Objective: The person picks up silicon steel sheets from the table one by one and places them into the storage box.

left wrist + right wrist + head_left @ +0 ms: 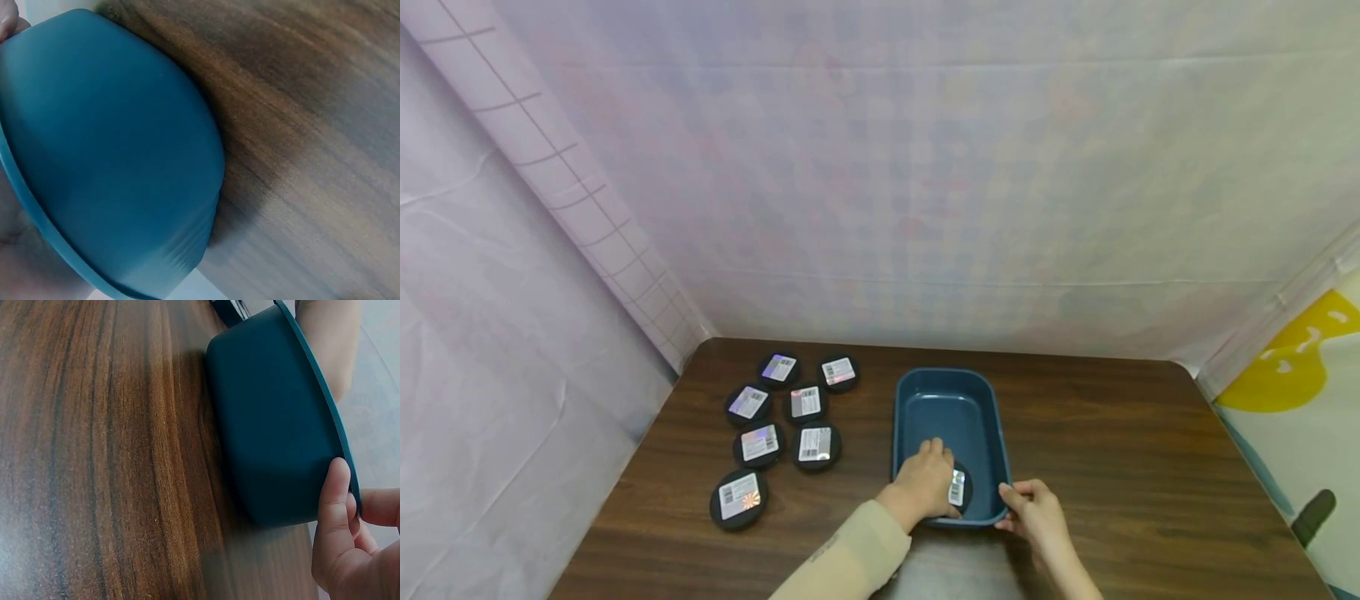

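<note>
A dark blue tray [951,417] sits on the brown wood-grain worktop [1097,433], its long sides running away from the person, and inside its near end lies a black disc [957,487] with a white barcode label facing up. The left hand [925,483] reaches over the tray's left side near that end, its fingers pointing inward and its thumb by the near edge of the disc; it covers the disc's left part, so I cannot tell whether it pinches the disc or only touches it. The left arm wears a pale beige sleeve [857,546]. The right hand [1033,512] pinches the rim at the tray's near right corner; in the right wrist view, a finger lies against the outer wall while the thumb comes from the other side of the rim. The left wrist view is mostly filled by the smooth outer wall, with faint ridges towards its lower end. To the left of the tray, apart from it, seven more black discs [816,446] lie flat on the worktop with their labels up: three loose pairs, one behind another, and a single one nearest the person. Behind the worktop hangs a whitish backdrop [955,167] with faint checks, and at the right a yellow shape [1288,375] stands out on a pale surface.
</note>
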The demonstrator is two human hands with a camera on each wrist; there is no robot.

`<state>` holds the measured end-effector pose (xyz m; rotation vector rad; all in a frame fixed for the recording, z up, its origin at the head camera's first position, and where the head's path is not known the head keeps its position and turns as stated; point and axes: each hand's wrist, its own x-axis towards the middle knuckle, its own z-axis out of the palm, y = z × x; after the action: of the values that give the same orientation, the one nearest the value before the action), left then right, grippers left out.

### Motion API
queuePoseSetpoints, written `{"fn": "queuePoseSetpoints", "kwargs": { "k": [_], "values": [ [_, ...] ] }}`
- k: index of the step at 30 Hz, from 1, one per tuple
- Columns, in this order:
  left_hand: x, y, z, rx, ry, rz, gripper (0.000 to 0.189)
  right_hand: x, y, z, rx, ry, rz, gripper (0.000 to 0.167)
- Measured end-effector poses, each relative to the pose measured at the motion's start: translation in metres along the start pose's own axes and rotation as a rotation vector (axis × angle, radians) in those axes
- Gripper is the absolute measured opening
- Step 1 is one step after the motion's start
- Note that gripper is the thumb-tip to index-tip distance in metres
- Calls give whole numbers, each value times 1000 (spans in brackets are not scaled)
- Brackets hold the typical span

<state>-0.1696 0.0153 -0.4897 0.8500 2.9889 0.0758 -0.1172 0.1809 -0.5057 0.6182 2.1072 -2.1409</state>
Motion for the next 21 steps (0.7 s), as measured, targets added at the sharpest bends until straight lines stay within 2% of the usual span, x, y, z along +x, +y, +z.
{"fn": "queuePoseSetpoints", "kwargs": {
  "k": [21],
  "values": [
    [5, -2, 1, 78, -43, 2, 80, -1, -2, 0, -7, -4, -1, 21]
  ]
}}
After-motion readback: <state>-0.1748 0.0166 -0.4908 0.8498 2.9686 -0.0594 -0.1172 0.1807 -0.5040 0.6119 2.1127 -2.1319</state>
